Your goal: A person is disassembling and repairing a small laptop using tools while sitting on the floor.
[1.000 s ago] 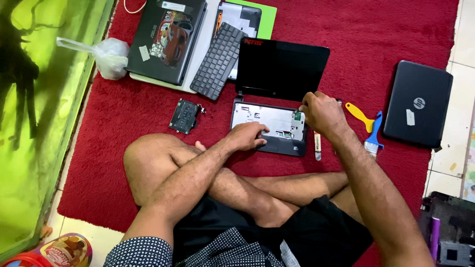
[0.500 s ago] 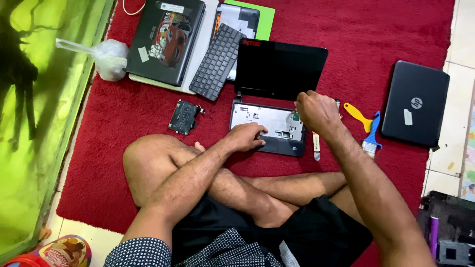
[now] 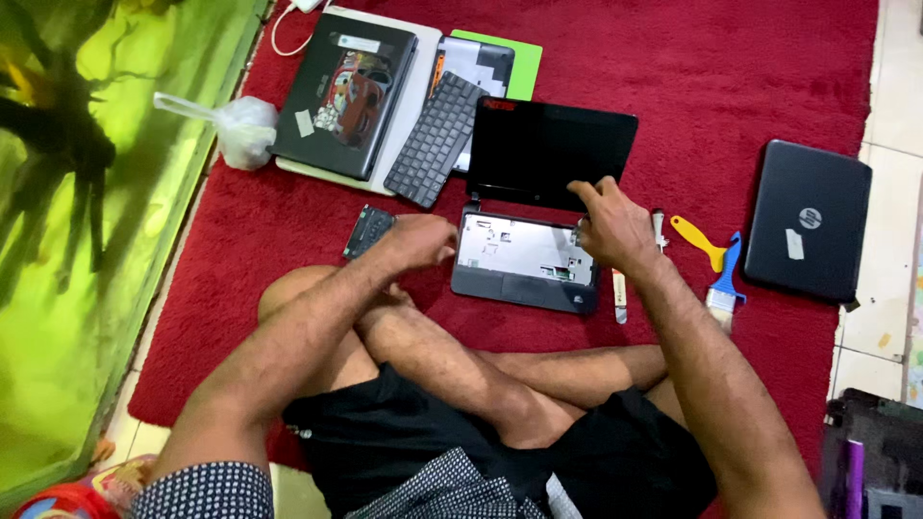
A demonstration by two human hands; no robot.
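I sit cross-legged on a red carpet in front of a small open black laptop whose keyboard is removed, so the grey inner deck shows. My left hand lies at the deck's left edge with its fingers curled under and hidden. My right hand rests on the laptop's right hinge corner, index finger stretched onto the lower edge of the dark screen. A screwdriver lies just right of the base.
A loose keyboard, a stickered closed laptop and a plastic bag lie at the back left. A small circuit part sits left of my left hand. A yellow pry tool, a blue brush and a black closed laptop lie right.
My left hand has slid off the laptop deck to its left edge. My right hand has shifted up toward the hinge and stretched a finger onto the screen.
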